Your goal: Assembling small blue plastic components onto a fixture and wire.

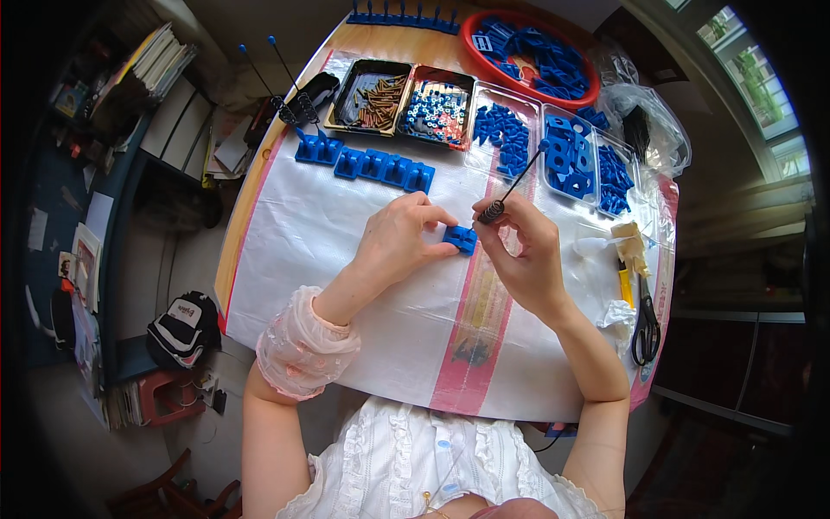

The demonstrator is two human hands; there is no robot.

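My left hand (398, 238) pinches a small blue plastic bracket (461, 240) between thumb and forefinger, just above the white sheet in the middle of the table. In my right hand (529, 251) is a black coil spring with a long thin rod (493, 211), gripped at its coil. The rod slants up and away to the right. The coil's lower end is close to the bracket; whether they touch I cannot tell. Beyond my left hand stands a row of several similar blue brackets (373, 166).
Along the far side are a tray of brass-coloured screws (378, 102), a tray of small nuts (437, 105), clear trays of blue parts (503, 130) and a red basin (467, 39). More rod springs (298, 108) lie far left. Scissors (646, 329) and a yellow-handled tool (624, 285) lie right.
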